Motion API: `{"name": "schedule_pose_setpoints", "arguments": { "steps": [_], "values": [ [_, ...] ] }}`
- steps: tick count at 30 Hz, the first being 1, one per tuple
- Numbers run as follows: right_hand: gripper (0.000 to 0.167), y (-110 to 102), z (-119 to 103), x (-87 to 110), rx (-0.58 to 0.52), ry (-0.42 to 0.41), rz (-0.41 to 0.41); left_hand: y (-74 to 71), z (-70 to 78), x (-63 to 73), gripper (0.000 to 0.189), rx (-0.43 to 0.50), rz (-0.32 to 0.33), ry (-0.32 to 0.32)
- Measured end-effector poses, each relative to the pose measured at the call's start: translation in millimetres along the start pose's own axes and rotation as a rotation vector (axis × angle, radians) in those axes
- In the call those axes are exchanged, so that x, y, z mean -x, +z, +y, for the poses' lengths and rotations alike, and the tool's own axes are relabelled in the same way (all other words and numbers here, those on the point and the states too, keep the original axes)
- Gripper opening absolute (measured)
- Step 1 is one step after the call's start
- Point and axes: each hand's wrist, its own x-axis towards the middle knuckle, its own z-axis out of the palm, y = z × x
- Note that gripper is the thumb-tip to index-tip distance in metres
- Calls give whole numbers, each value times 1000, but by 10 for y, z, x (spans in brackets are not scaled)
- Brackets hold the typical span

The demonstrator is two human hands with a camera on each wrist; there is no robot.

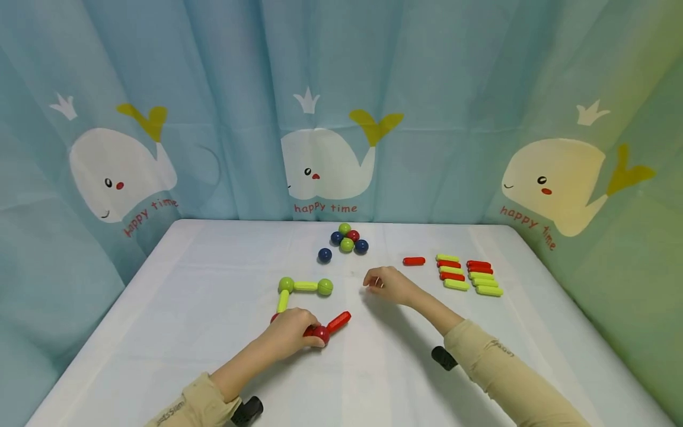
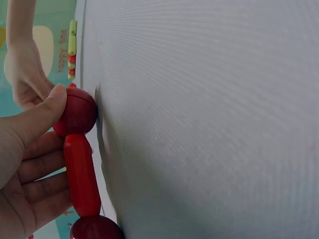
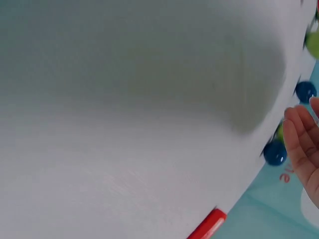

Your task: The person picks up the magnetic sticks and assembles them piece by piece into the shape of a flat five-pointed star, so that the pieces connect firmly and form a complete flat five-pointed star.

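With thumb and fingers, my left hand holds a red ball at a corner of a partly hidden chain of balls and rods. A red rod sticks out from this ball toward the right. In the left wrist view another red rod links the held ball to a darker red ball. Farther along the chain are a yellow-green rod, a green ball, a second yellow-green rod and an end green ball. My right hand hovers over the table, fingers loosely bent, holding nothing.
Several loose balls cluster at the back, with a blue ball slightly nearer. A single red rod lies beyond my right hand. Two columns of red and yellow-green rods lie to the right. A whale-print curtain borders the white table.
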Motion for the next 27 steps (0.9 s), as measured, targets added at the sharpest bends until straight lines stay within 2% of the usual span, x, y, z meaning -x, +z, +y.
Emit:
{"name": "schedule_pose_setpoints", "arguments": {
  "steps": [6, 10, 15, 23, 27],
  "values": [
    [12, -96, 88, -162, 50, 52, 70, 7, 38, -1, 30, -10, -4, -1],
    [15, -109, 126, -278, 122, 70, 111, 21, 24, -4, 29, -17, -6, -9],
    [21, -103, 190, -375, 170, 112, 133, 22, 33, -7, 28, -32, -4, -6],
    [35, -137, 287, -501, 90, 131, 134, 32, 24, 6, 30, 5, -29, -44],
    [42, -157, 317, -573, 81, 145, 114, 22, 26, -2, 29, 5, -23, -37]
  ]
}}
